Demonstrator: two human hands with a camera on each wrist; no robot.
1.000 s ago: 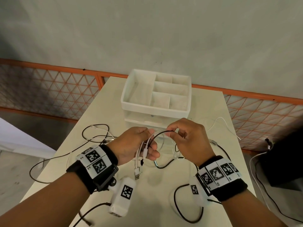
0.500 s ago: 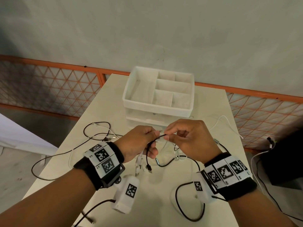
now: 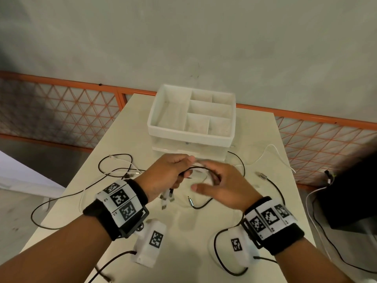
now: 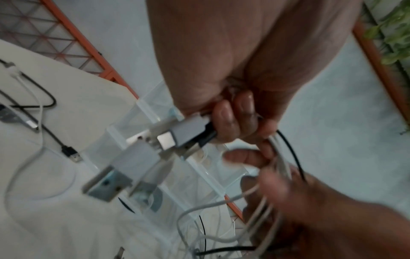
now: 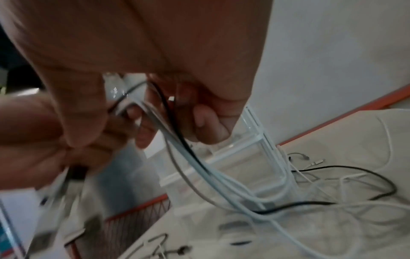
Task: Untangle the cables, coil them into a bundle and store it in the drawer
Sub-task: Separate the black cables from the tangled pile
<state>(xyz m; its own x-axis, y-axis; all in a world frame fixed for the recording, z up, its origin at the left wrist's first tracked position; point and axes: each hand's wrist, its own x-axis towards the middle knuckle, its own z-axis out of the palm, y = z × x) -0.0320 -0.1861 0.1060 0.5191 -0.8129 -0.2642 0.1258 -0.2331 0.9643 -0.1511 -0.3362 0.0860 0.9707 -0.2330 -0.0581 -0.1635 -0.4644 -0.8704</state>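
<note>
Your left hand (image 3: 166,175) gripped the cable bundle (image 4: 275,177), fingers curled tight round several white strands and one black cable (image 3: 201,170). Three USB plugs (image 4: 155,154) hung below that fist in the left wrist view, two white-bodied and one grey. Your right hand (image 3: 222,187) sat just beside the left, its thumb stretched toward your left hand and its fingers bent round the black and white strands that ran through it; the right wrist view showed them passing under the curled fingers (image 5: 206,119).

I counted one white organiser box (image 3: 191,133) on the table (image 3: 255,131), its top tray split into five compartments, with one clear drawer (image 3: 189,148) beneath it, just beyond your hands. Loose cables still lay on the table: a black loop (image 3: 114,162) to the left and a white cable (image 3: 279,156) to the right.

Compared with half a second before, your right hand had let go of its fingertip pinch on the black loop and moved lower, and the plugs hung closer under your left fist. The organiser had stayed put.
</note>
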